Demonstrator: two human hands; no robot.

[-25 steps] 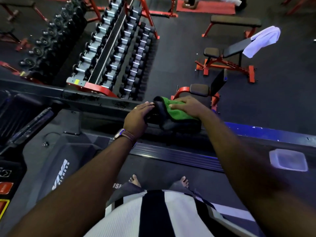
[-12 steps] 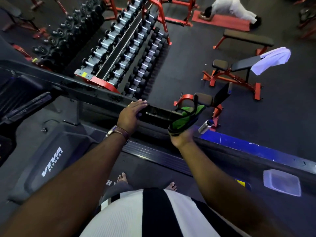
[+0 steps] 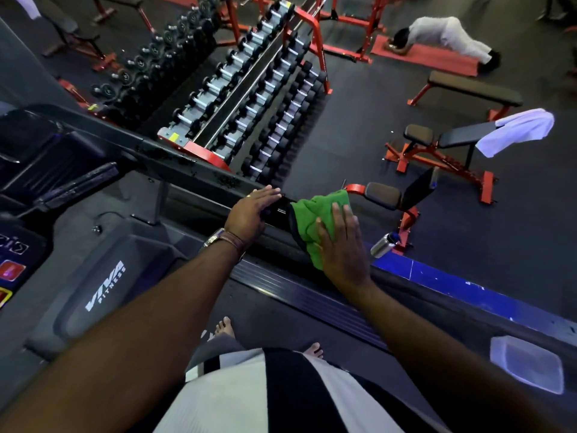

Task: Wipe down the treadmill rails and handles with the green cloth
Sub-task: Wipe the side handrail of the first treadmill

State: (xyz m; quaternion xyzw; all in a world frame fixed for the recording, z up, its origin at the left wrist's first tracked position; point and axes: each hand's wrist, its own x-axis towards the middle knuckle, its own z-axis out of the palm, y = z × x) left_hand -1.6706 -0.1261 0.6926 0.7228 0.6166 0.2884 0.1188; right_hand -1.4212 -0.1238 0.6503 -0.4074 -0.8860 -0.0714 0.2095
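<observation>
I stand on a black treadmill whose right side rail (image 3: 187,165) runs from the console at the left down to the handle end near the middle of the view. The green cloth (image 3: 315,220) is draped over the rail's end. My right hand (image 3: 342,248) lies flat on the cloth with straight fingers, pressing it against the rail. My left hand (image 3: 249,214) rests on the rail just left of the cloth, fingers straight and laid over the top.
Past the rail stand a red dumbbell rack (image 3: 249,98), red benches (image 3: 437,151) and a white towel (image 3: 518,129). A metal bottle (image 3: 385,245) lies on the floor. A person exercises on a red mat (image 3: 437,60). The treadmill's motor cover (image 3: 103,289) is lower left, and a clear container (image 3: 527,364) lower right.
My right hand turned from gripping the cloth at the rail's end with the palm up to lying flat on top of it. The left hand stayed on the rail.
</observation>
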